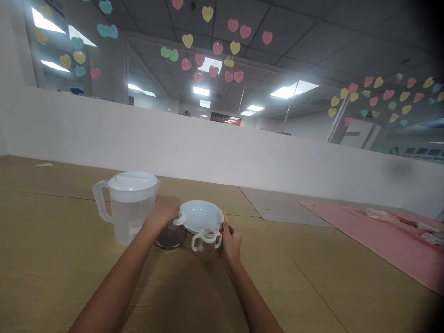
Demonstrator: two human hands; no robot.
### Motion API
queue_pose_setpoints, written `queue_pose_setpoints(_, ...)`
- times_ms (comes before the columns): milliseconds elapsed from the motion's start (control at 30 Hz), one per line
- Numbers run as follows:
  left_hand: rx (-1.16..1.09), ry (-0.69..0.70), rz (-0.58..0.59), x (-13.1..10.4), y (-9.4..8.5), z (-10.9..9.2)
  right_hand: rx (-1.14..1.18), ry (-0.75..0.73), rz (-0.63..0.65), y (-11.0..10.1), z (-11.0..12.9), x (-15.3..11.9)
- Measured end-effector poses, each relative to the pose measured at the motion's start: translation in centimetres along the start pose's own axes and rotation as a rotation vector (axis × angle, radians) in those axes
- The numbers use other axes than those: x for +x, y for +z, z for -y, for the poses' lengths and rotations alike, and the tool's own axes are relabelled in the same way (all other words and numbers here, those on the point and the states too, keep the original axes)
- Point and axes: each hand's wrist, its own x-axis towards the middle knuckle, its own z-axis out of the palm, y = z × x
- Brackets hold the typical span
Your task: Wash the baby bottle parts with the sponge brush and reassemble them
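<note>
My left hand (pixel 167 210) has its fingers closed on a white ring-shaped bottle cap (pixel 179 218), above a dark round disc (pixel 171 237) on the table. Slight blur softens that hand. In front of a pale blue bowl (pixel 202 213) stands a clear bottle (pixel 209 245) with two white handles and its mouth uncovered. Beside its right handle, my right hand (pixel 231 239) is pinched closed, a thin yellow stick (pixel 225 216) poking up from the fingertips; its lower part is hidden. Left of my left forearm stands a lidded clear pitcher (pixel 126 210) with liquid in it.
The brown table (pixel 62 259) runs back to a white wall (pixel 194 152) under windows dotted with heart-shaped notes. A grey mat (pixel 280 208) and a pink sheet (pixel 378 240) lie to the right. A small yellowish scrap (pixel 44 164) rests at the far left.
</note>
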Motion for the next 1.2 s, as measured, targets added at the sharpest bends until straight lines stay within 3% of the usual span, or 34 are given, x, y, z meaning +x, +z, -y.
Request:
queue_pose_setpoints(100, -0.128, 0.11, -0.114, -1.4, -1.9, -1.0, 0.048, 0.106, 0.066, -0.4, 0.5, 0.1)
queue_pose_setpoints(200, -0.309, 0.228, -0.156, -2.8, -3.0, -2.8, 0.009, 0.046, -0.072, -1.2, 1.3, -0.1)
queue_pose_setpoints(300, -0.378, 0.303, -0.153, -4.2, -3.4, -4.9, -0.071, -0.325, -0.237, -2.1, 2.1, -0.7)
queue_pose_setpoints(400, -0.371, 0.367, -0.142, -5.2, -3.3, -6.7, -0.117, -0.738, -0.203, -2.3, 2.5, -1.5)
queue_pose_setpoints(467, -0.338, 0.399, -0.123, -5.6, -3.0, -7.6, -0.117, -0.865, -0.149, -2.0, 2.4, -2.0)
queue_pose_setpoints(633, -0.35, 0.447, -0.077, -5.6, -2.8, -7.9, -0.07, -0.819, -0.125, -1.2, 1.8, -2.6)
queue_pose_setpoints(833, -0.848, 0.593, 0.079, -3.8, -2.4, -6.5, 0.119, -0.71, -0.201, -1.1, 2.8, -2.9)
queue_pose_setpoints(1067, -1.387, 0.602, 0.297, -0.8, 0.9, -6.0, 0.137, -0.655, -0.157, -2.0, 4.1, -3.0)
queue_pose_setpoints(1200, -1.569, 0.588, 0.365, -0.4, 1.6, -6.1, 0.222, -0.7, -0.154, -2.1, 5.2, -3.3)
